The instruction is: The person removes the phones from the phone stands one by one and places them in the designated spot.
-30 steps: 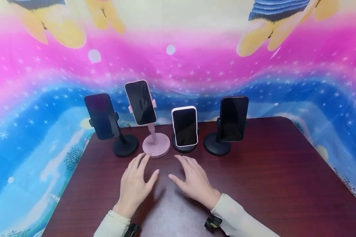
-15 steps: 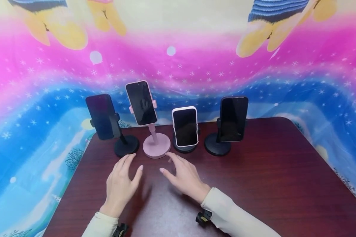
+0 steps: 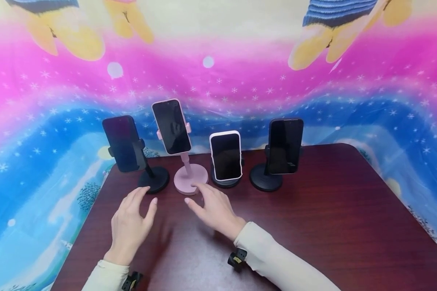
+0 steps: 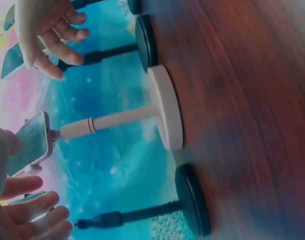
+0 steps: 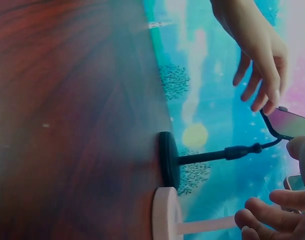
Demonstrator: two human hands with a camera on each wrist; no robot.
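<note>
I see room to pass over the desk (image 3: 349, 214) at the frame's right; around the centre, the rightmost black stand (image 3: 265, 178), white-rimmed phone (image 3: 226, 156) and pink stand (image 3: 190, 178) bar the far side, leaving only slim gaps.

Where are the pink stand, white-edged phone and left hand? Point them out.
Pink stand (image 3: 190, 180), head view, on its round base.
White-edged phone (image 3: 226, 157), head view, on its dark screen.
Left hand (image 3: 129, 225), head view, on its back.

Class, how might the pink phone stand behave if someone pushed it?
The pink stand might tip if pushed high: its phone sits atop a slim stem. Pushed low, its wide round base would probably slide upright.
</note>
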